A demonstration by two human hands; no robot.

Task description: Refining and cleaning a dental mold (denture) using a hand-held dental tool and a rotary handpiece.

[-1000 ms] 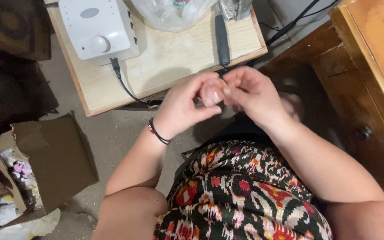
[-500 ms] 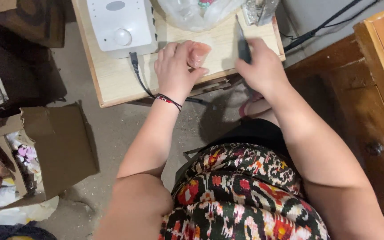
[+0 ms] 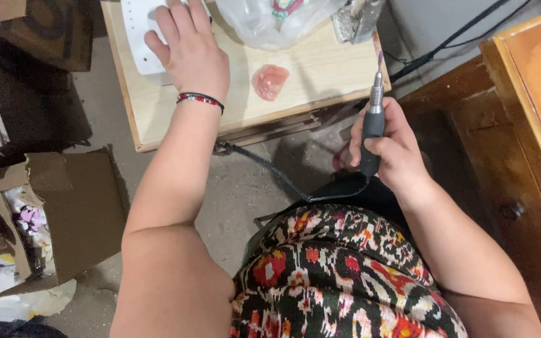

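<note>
- Stone (image 3: 270, 81): pink, translucent; held between both hands a second ago, now lying free on the table (image 3: 320, 69).
- Left hand (image 3: 189, 47): moved away to the white unit (image 3: 136, 37), fingers spread flat, holding nothing; stone just to its right.
- Right hand (image 3: 389, 147): now clenched round the drill (image 3: 374, 119), tip up, off the table edge, stone up-left and apart.

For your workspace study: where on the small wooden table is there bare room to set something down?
Bare wood lies on the table right of the pink piece, and between it and the left hand. The back edge is crowded by the plastic bag.
</note>
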